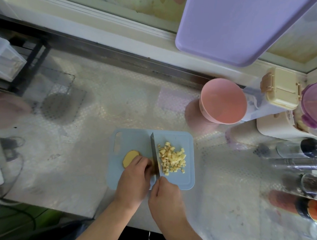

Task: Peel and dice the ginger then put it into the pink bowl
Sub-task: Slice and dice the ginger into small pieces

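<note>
On the blue cutting board (187,181), dicing is the step in hand. The right hand (166,195) is curled round the handle of the knife (155,155), whose blade stands edge-down across the middle of the board. Just left of the blade, the left hand (134,178) presses curled fingers onto the piece being cut, which it mostly hides. A peeled ginger slice (129,157) lies at the board's left side, touching that hand, and a heap of diced ginger (173,158) sits just right of the blade. The pink bowl (223,102) stands on the counter (116,107) beyond the board's far right corner, apparently with nothing in it yet. Next, I judge, come further cuts through the held piece, then the slice, with fingertips tucked back from the edge; only afterwards do the dice go to the bowl.
</note>
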Demonstrator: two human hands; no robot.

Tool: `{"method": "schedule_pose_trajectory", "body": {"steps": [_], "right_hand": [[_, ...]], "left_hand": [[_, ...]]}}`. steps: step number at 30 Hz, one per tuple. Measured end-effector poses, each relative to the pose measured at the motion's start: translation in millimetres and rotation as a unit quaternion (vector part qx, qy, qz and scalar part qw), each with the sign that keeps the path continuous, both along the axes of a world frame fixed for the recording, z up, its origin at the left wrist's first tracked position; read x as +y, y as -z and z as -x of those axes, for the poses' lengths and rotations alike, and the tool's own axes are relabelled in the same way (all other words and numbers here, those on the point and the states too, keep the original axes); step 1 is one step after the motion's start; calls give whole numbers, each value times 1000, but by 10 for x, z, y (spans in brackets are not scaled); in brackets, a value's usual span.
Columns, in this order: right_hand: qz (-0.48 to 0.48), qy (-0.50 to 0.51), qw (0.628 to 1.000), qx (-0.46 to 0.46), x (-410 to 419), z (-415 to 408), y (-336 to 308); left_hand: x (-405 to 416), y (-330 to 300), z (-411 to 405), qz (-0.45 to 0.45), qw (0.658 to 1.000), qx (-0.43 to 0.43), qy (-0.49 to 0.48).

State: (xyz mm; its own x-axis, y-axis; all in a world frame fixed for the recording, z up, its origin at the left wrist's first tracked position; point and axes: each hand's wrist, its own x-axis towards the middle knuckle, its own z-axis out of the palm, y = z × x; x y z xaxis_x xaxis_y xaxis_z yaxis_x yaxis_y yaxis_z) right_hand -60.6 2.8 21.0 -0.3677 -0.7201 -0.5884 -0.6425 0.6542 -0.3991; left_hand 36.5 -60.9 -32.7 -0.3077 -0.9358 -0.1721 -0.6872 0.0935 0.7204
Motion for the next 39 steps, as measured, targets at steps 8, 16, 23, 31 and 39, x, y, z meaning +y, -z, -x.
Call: {"method": "schedule_pose_trajectory", "body": {"steps": [8, 16, 23, 31, 39], "right_hand": [[49, 6, 999, 5, 34, 18, -6], [65, 27, 997, -18, 107, 14, -87], [69, 18, 997, -5, 110, -23, -55], [-4, 4, 1000, -10, 238, -45, -67], [-15, -5, 1000, 0, 70, -57, 9]], "left_hand": [[4, 25, -17, 3, 1000, -13, -4], [-1, 7, -34, 5, 1000, -9, -10], [10, 0, -34, 1, 1000, -5, -16], [6, -12, -29, -3, 1000, 5, -17], [-5, 4, -41, -3, 1000, 9, -11]]}}
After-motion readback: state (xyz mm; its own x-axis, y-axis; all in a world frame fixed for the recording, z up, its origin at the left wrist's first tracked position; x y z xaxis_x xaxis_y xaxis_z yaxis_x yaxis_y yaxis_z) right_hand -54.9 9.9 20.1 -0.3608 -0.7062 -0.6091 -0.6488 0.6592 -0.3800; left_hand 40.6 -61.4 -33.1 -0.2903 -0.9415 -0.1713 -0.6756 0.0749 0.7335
